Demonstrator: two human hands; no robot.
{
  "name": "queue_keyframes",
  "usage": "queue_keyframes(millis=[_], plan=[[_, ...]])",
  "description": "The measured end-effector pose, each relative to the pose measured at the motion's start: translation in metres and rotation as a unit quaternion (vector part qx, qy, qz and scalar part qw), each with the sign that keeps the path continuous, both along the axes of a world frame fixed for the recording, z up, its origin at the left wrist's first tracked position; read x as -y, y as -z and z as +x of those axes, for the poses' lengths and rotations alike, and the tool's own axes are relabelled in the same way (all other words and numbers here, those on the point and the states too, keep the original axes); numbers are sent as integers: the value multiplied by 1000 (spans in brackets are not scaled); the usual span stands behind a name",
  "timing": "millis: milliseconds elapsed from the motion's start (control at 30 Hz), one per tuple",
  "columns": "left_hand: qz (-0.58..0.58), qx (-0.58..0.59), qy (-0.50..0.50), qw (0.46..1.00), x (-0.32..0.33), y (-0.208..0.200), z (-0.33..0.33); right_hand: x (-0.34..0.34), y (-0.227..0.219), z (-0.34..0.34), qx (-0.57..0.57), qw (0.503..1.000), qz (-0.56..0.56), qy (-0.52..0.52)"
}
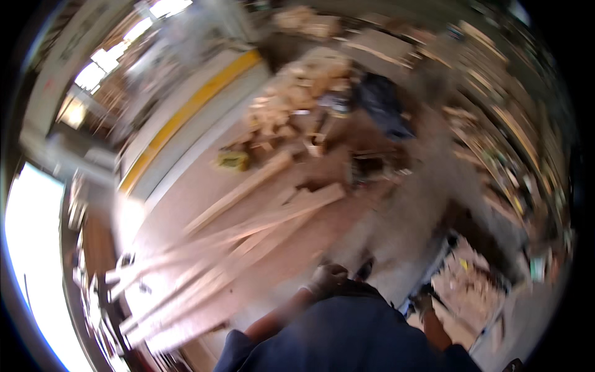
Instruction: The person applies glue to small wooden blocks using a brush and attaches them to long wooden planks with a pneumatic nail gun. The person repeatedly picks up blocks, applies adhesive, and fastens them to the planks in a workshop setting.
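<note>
My left hand (328, 278), in a greyish glove, is low in front of my body with the fingers seeming curled. Motion blur hides whether it holds anything. Closed around something dark that I cannot make out, my gloved right hand (423, 302) is beside the left edge of a bin (439, 263). Wood scraps (468, 282) fill much of this bin, and a pale flat board (451, 324) shows below the right hand. A dark shoe (364, 269) shows just past my left hand.
Long timber beams (260, 224) lie across the floor to the left. Ahead are a heap of wood offcuts (297, 93), a black plastic bag (379, 102) and an open box (370, 166). A yellow-striped machine or bench (189, 105) stands at left; stacked lumber (496, 130) lines the right.
</note>
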State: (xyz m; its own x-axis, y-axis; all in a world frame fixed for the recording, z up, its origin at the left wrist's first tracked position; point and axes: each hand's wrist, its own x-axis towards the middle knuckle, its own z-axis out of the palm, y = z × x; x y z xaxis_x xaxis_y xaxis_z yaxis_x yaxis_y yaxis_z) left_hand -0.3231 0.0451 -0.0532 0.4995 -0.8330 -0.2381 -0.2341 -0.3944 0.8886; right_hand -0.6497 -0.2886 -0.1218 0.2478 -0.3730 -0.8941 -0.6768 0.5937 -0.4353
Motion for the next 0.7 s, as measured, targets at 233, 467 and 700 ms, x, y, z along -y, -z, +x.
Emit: queue_keyframes(millis=[233, 467, 700], plan=[[-76, -41, 111, 990, -31, 55, 3, -98, 65, -114, -58, 960, -182, -204], [153, -286, 63, 944, -53, 71, 19, -370, -8, -161, -178, 966, -23, 188], [-47, 17, 348, 936, -48, 149, -6, -533, -6, -217, -218, 938, 70, 261]])
